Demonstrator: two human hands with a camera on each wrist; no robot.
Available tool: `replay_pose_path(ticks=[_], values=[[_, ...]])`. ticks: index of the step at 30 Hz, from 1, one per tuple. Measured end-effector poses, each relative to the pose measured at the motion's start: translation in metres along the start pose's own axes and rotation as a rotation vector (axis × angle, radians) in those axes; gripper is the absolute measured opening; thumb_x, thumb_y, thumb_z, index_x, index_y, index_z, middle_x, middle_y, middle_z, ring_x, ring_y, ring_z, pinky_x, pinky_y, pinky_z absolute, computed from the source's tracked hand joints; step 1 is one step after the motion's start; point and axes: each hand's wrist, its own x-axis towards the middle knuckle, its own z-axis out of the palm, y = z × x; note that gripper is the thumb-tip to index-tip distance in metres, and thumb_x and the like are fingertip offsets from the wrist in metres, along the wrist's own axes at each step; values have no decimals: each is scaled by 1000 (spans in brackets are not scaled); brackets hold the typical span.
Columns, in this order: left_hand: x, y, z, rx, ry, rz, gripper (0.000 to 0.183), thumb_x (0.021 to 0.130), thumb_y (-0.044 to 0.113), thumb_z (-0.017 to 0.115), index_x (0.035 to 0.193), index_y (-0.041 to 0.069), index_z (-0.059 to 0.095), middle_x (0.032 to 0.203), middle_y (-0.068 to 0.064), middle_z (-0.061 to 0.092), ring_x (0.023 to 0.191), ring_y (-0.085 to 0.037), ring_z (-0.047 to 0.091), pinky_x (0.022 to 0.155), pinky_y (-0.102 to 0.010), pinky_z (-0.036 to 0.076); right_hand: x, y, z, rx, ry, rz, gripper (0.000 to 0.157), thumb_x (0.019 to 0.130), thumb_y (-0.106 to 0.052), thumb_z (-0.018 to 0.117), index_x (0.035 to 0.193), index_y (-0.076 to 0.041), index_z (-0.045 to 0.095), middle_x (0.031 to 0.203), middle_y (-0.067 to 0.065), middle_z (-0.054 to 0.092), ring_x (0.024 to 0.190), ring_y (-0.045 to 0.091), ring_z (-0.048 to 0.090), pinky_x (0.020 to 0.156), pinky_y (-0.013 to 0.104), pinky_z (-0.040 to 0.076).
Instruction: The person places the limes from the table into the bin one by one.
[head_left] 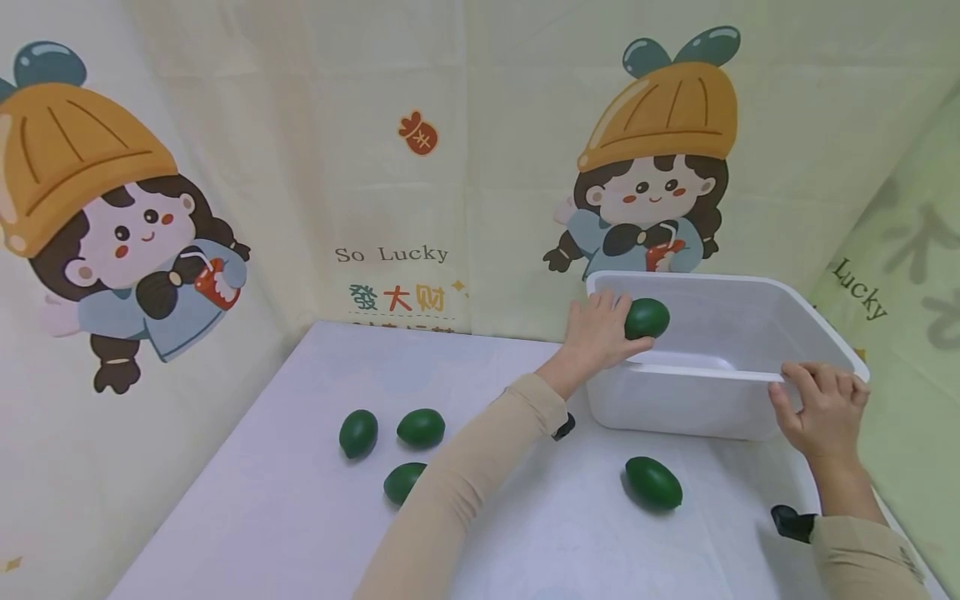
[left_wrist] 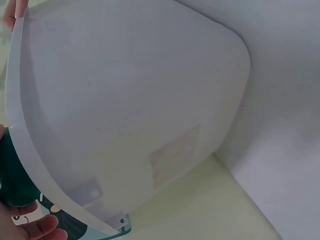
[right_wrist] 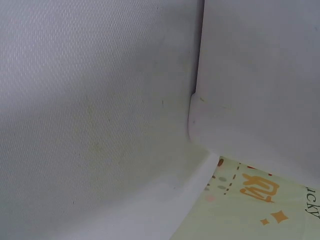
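Observation:
My left hand [head_left: 596,332] holds a dark green lime [head_left: 648,318] between thumb and fingers, over the left end of a white plastic bin [head_left: 682,400]. In the left wrist view the same lime [left_wrist: 15,172] shows beside the bin's rim [left_wrist: 17,120], partly cut off by the frame's edge. At the bin's front right corner my right hand [head_left: 828,417] grips the rim, fingers hooked over the top and thumb on the outer face. The right wrist view shows only the bin's outer wall and the tabletop, not the hand.
One lime [head_left: 654,483] lies on the white table [head_left: 555,533] in front of the bin. Farther left sit three more limes, one [head_left: 405,483] partly hidden by my left sleeve [head_left: 472,467]. A printed cloth [head_left: 510,167] hangs close behind the bin.

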Motion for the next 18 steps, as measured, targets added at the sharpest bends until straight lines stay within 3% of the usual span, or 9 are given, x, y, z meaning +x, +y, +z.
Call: replay_pose_path(ticks=[18], values=[[0, 10, 4, 21, -55, -17, 73, 79, 71, 37, 138, 29, 30, 128, 5, 37, 114, -10, 34, 90, -33, 33, -1, 1, 1, 1, 33, -7, 60, 86, -57, 38, 90, 1, 55, 86, 24, 49, 78, 44, 35, 73, 57, 17]])
